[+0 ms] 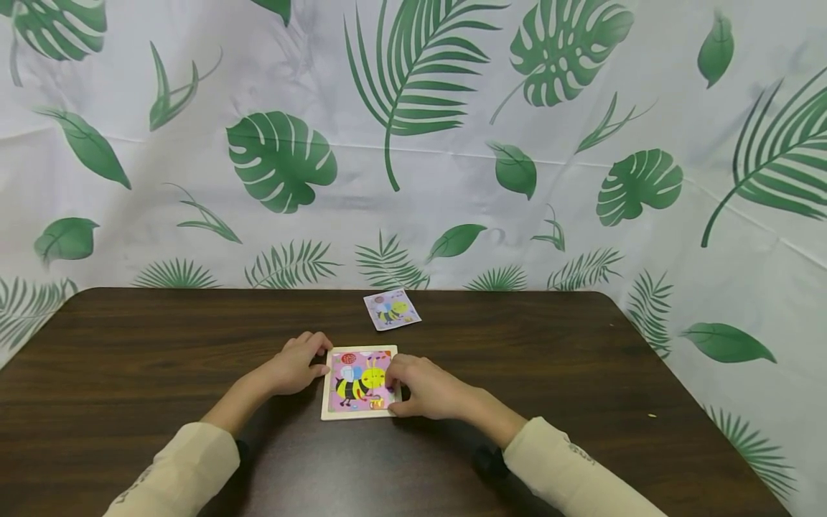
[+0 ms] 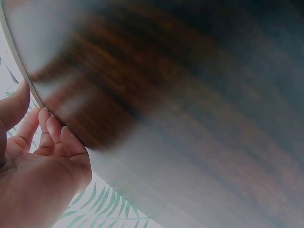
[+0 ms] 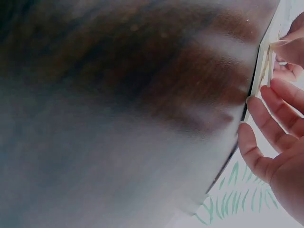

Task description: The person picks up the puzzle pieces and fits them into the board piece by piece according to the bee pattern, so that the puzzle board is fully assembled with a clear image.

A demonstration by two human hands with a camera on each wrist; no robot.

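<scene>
A square wooden jigsaw puzzle (image 1: 355, 378) with a bee picture on pink lies on the table in the head view, inside a pale wooden frame (image 1: 359, 416). My left hand (image 1: 293, 368) rests at its left side, thumb and fingertips touching the edge near the far corner. Over the right side is my right hand (image 1: 428, 388). In the right wrist view, its thumb and fingers pinch a thin puzzle piece (image 3: 271, 71), seen edge-on and tilted against the frame. The hand hides the piece's picture from the head view.
A small picture card (image 1: 391, 309) showing the same bee lies beyond the puzzle, close to the far edge of the dark wooden table (image 1: 194, 323). A white cloth with green leaves (image 1: 452, 172) hangs behind. One tiny pale speck (image 1: 652, 415) lies on the right.
</scene>
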